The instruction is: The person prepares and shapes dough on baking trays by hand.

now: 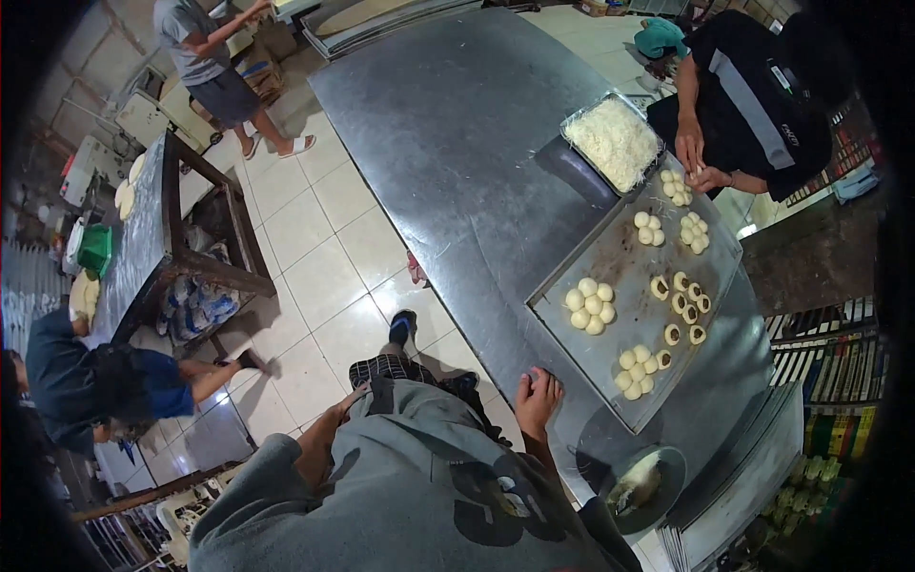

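My left hand (348, 403) is by my clothing at my waist, its fingers too hidden to make out. My right hand (536, 398) rests with fingers apart on the steel table (429, 162), beside the near left edge of a metal tray (581, 357). On that tray are several clusters of pale dough balls (591, 307) and several dough pieces showing dark filling (679, 303). A pan of white shreds (613, 141) stands beyond the tray. A dark round bowl (640, 486) with pale contents is at the table's near right.
A co-worker in black (753, 105) handles dough across the table. Another person (214, 67) stands back left; one in blue (114, 381) is at a side table (138, 248) with flattened dough and a green container (93, 250). Someone in teal (658, 38) is behind. Tiled floor (315, 210) separates the tables.
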{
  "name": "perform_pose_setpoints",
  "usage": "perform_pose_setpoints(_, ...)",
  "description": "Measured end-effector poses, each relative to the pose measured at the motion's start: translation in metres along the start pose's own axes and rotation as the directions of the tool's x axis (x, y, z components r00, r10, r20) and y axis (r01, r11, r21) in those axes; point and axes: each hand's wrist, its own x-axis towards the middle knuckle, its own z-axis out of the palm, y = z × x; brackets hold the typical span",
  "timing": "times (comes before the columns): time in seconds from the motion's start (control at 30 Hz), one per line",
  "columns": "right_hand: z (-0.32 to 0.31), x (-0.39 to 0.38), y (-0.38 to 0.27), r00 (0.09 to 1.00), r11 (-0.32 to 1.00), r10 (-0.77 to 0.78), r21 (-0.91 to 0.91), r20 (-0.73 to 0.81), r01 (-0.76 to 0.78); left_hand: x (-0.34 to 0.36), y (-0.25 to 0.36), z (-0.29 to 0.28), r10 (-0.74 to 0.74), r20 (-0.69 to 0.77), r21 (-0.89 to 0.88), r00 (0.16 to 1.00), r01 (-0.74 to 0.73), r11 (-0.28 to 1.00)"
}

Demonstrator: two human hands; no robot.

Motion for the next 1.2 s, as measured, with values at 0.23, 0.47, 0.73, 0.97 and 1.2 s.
perform_pose_setpoints(0.23, 0.017, 0.011, -0.013, 0.997, 0.99, -0.043, 0.132, -0.057, 0.05, 0.019, 0.068, -0.025, 0.397, -0.426, 0.69, 0.813, 0.008, 0.724)
perform_pose_setpoints(0.47, 0.062, 0.077, -0.085, 0.997, 0.925, 0.081, 0.371, 0.018, -0.082, 0.039, 0.223, -0.066, 0.656, -0.539, 0.537, 0.528, -0.385, 0.751)
perform_pose_setpoints(0.73, 0.168, 0.243, -0.178, 0.992, 0.942, 0.119, 0.321, -0.05, -0.097, 0.08, 0.578, -0.162, 0.854, -0.436, 0.514, 0.283, -0.701, 0.494)
perform_pose_setpoints(0.97, 0.25, 0.344, -0.277, 0.87, 0.911, 0.39, 0.264, -0.301, -0.316, 0.17, 0.92, -0.205, 0.872, -0.189, 0.202, 0.452, -0.851, 0.485)
perform_pose_setpoints(1.2, 0.268, 0.385, -0.347, 0.808, 0.803, 0.584, 0.204, -0.076, -0.561, 0.311, 1.119, -0.273, 0.592, -0.34, -0.627, 0.73, -0.646, 0.436)
